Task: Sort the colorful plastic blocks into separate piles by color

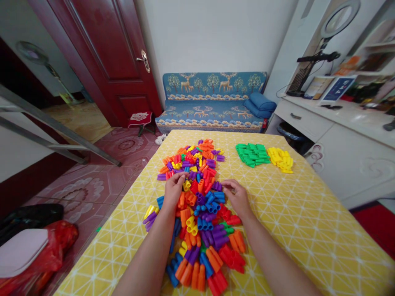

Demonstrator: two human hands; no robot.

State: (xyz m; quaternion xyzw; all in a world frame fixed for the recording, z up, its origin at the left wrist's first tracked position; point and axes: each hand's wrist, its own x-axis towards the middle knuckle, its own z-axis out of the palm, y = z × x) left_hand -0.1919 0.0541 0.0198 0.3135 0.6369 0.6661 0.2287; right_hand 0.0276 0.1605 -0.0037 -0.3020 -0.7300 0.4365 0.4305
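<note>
A heap of bullet-shaped plastic blocks [200,199] in orange, red, purple, blue and yellow runs down the table [296,222] in front of me. My left hand [175,188] is over the heap's left side, thumb and fingers pinched close together near a yellow block [187,185]; whatever is between them is too small to make out. At the heap's right edge, my right hand [238,196] has its thumb and index fingertip at the end of a purple block [217,186]. Farther back on the right lie a group of green blocks [252,154] and a smaller yellow group [280,159].
A blue patterned sofa [212,109] stands beyond the table's far edge. On the right is a white cabinet [345,164] with a ring light [339,18]. To the left are a metal ladder [61,135], a small red stool [140,118] and a red plastic bag [61,242].
</note>
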